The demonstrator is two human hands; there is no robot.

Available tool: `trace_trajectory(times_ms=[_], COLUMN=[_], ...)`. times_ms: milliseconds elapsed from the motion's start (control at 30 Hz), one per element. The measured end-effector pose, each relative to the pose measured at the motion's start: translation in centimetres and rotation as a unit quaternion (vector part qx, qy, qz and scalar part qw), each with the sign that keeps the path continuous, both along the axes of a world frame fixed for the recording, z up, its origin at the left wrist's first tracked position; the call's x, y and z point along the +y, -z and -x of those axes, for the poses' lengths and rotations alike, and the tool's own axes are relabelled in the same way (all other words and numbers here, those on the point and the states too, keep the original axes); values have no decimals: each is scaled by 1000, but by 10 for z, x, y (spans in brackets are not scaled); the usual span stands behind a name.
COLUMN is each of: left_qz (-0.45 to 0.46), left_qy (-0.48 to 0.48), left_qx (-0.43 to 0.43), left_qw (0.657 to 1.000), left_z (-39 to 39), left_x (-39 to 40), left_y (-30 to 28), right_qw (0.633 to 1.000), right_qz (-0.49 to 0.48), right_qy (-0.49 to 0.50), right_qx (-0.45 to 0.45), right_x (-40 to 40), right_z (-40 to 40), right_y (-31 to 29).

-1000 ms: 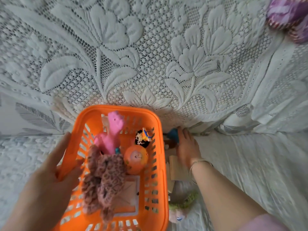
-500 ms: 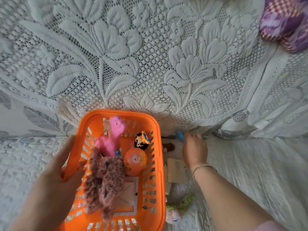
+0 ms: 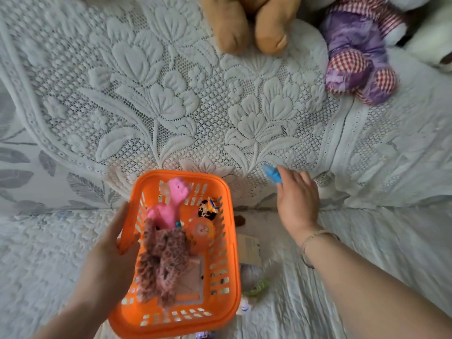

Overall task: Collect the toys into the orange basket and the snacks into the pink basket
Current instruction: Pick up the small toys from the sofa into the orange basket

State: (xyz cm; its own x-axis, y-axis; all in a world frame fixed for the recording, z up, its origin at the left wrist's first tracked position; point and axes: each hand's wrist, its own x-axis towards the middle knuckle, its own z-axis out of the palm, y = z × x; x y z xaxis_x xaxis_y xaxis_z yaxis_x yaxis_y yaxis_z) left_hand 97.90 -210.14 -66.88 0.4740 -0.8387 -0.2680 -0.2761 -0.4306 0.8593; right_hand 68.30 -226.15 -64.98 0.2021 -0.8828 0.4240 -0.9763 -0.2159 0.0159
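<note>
My left hand (image 3: 110,250) grips the left rim of the orange basket (image 3: 230,241), holding it above the white bedding. Inside lie a pink toy animal (image 3: 171,204), a brownish crocheted plush (image 3: 163,260), an orange ball (image 3: 203,232), a small black-and-white toy (image 3: 208,207) and a flat wooden piece (image 3: 193,277). My right hand (image 3: 297,204) is raised to the right of the basket and pinches a small blue toy (image 3: 272,174), mostly hidden by the fingers. The pink basket is not in view.
On the bedding right of the basket lie a small brown item (image 3: 239,220), a beige card-like pack (image 3: 249,249) and a grey plush with green trim (image 3: 254,282). A lace-covered cushion (image 3: 195,94) rises behind, with a tan plush (image 3: 252,23) and a purple checked plush (image 3: 359,52) on top.
My right hand has lifted up and to the right with the blue toy, away from the gap by the basket. The view has tilted up, showing the plush toys on top.
</note>
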Motion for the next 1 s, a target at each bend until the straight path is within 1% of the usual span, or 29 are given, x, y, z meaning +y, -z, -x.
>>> trace_trajectory(times_ms=[67, 167, 267, 333, 400, 467, 533, 567, 633, 700, 767, 1000], left_qz=[-3, -17, -22, -19, -12, -9, -15, -17, -14, -13, -12, -7], left_qy=[5, 14, 21, 20, 17, 9, 1, -2, -7, -10, -12, -21], left_qx=[-12, -18, -16, 4, 28, 36, 24, 21, 19, 23, 25, 62], left_qw=[1000, 1000, 999, 1000, 999, 999, 1000, 1000, 1000, 1000, 1000, 998], left_z=[3, 3, 0, -1, -4, -12, -22, -28, -37, -44, -49, -63], left_x=[2, 2, 5, 8, 10, 11, 11, 10, 9, 8, 4, -6], left_y=[-5, -6, -3, -2, -2, 0, 3, 5, 9, 14, 20, 47], right_qw=[999, 987, 967, 961, 975, 990, 990, 981, 947, 918, 905, 885], right_qz=[36, 68, 49, 27, -13, -55, -127, -188, -319, -392, -419, -464], right_qy=[-39, -147, -246, -270, -223, -128, -53, -31, 7, 35, 38, 26], right_qx=[-6, 17, 50, 50, 17, -27, -5, 18, 42, 50, 57, 33], right_x=[6, 19, 30, 32, 31, 27, 24, 25, 26, 29, 29, 19], right_z=[-12, -40, -72, -85, -84, -70, -48, -38, -22, -14, -12, -46], right_y=[-14, -28, -27, -21, -16, -10, 3, 14, 37, 57, 76, 126])
